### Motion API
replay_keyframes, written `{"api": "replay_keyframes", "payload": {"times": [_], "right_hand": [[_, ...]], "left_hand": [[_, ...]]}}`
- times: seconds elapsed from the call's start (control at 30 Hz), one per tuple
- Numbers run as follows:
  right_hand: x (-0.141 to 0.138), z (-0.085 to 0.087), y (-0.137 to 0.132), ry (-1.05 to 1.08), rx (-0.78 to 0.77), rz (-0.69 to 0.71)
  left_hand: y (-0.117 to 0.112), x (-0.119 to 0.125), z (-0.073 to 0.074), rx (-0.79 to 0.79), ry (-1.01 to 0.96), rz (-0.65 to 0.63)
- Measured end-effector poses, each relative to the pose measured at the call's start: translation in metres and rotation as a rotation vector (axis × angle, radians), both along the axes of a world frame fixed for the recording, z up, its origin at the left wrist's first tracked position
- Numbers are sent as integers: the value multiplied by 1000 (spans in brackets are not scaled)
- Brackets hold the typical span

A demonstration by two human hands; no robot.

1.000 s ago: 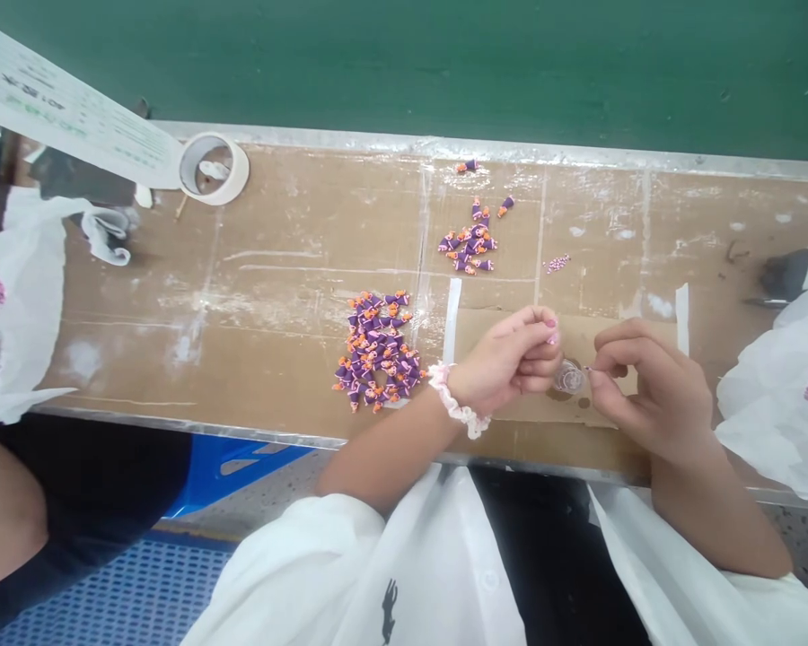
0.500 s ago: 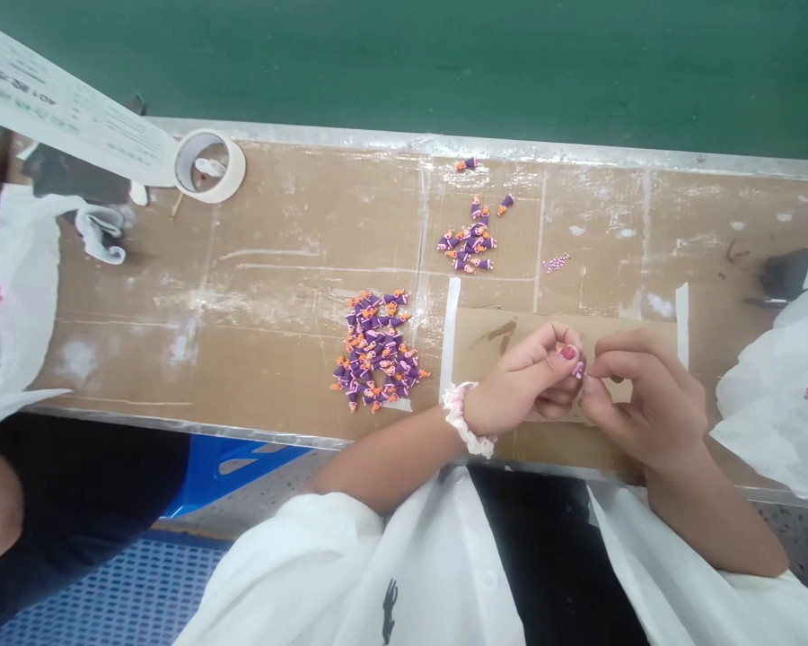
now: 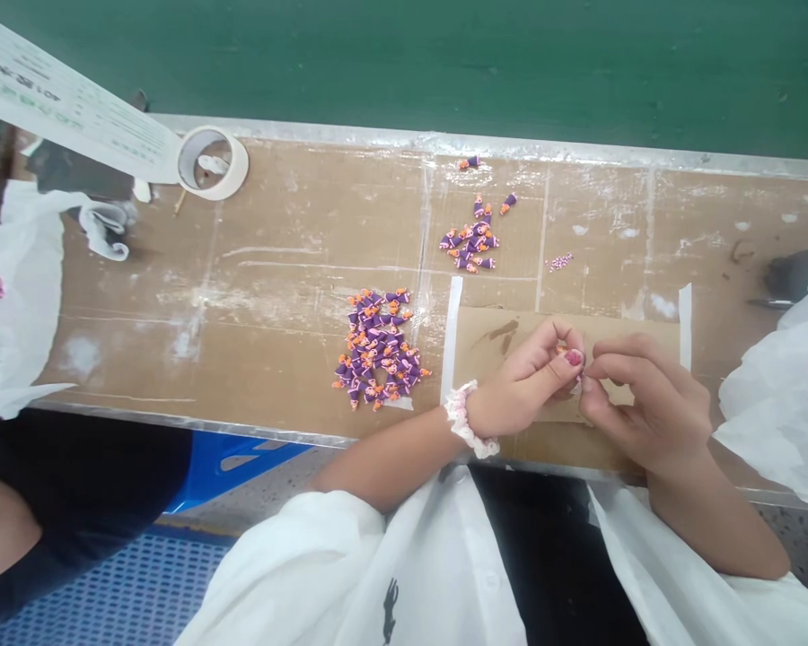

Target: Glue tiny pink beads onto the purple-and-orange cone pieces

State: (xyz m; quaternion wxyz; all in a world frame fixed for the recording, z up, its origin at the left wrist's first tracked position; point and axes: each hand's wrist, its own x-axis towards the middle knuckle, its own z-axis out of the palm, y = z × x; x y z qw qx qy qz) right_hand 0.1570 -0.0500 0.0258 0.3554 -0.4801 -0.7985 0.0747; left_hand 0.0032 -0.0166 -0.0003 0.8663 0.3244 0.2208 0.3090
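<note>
My left hand (image 3: 529, 381), with a white scrunchie (image 3: 468, 420) on its wrist, pinches a tiny pink-and-orange piece (image 3: 575, 370) between thumb and fingers. My right hand (image 3: 646, 399) is close beside it, fingertips at that piece; what they grip is too small to tell. Both hands rest over a taped cardboard sheet (image 3: 505, 336). A pile of small purple-and-orange charms (image 3: 377, 350) lies left of my hands, a smaller pile (image 3: 469, 242) lies farther up, and a few pink beads (image 3: 560, 262) sit above them. The round clear dish is hidden beneath my hands.
The brown bench top (image 3: 296, 296) has a metal edge and a green panel behind it. A masking tape roll (image 3: 212, 162) and a printed paper sheet (image 3: 67, 108) lie at the back left. White plastic bags (image 3: 13, 305) sit at both ends. A co-worker's leg (image 3: 0, 529) shows at the lower left.
My hands have come together and moved right and slightly down, now covering the clear dish. The left hand's thumb has turned, showing its painted nail. The view has shifted only slightly.
</note>
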Motion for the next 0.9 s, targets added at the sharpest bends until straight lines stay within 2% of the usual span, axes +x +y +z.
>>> {"api": "replay_keyframes", "payload": {"times": [0.3, 0.43, 0.57, 0.7, 0.9], "right_hand": [[-1, -2, -2, 43, -51, -8], [-4, 3, -1, 117, -61, -4], [-4, 3, -1, 104, -17, -118], [-3, -1, -1, 86, 31, -183], [-1, -3, 1, 70, 68, -172]], "left_hand": [[-1, 2, -1, 41, -2, 32], [0, -2, 2, 27, -53, -10], [4, -7, 3, -7, -53, 10], [7, -11, -2, 53, -59, 35], [6, -13, -8, 148, -24, 85]]}}
